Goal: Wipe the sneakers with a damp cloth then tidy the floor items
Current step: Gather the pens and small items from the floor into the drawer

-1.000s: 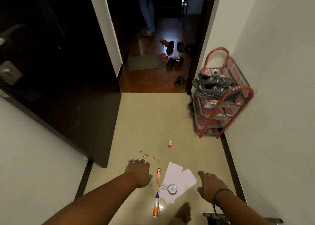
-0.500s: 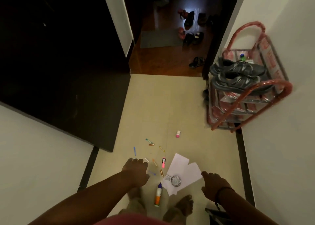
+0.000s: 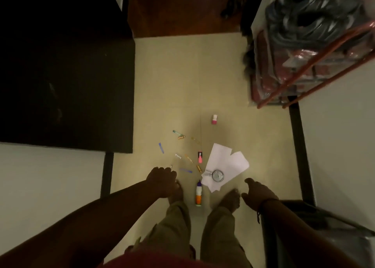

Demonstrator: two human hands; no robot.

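Now the view tips down far more steeply than a second ago: the doorway beyond has slid out of sight and the person's bare feet and olive trousers fill the bottom, so the person seems to be bending over the litter. The grey sneakers (image 3: 312, 18) sit blurred at 1 o'clock on top of the red wire shoe rack (image 3: 316, 64), well apart from both hands, and no damp cloth shows.

The left hand (image 3: 162, 181) hangs at 7 o'clock of the scatter, fingers loosely curled and holding nothing, near a small blue strip (image 3: 185, 170). The right hand (image 3: 256, 192) hangs at 5 o'clock, fingers relaxed and empty, near the white paper sheets (image 3: 225, 162) that carry a round metal disc (image 3: 217, 175). A white glue bottle with an orange base (image 3: 199, 193) lies between the feet; a pink highlighter (image 3: 200, 157) and a small pink-and-white cap (image 3: 214, 119) lie toward 12 o'clock on the beige tiled floor (image 3: 182, 75).

Judging by this, tidying the floor items is about to begin; nothing is gathered yet.
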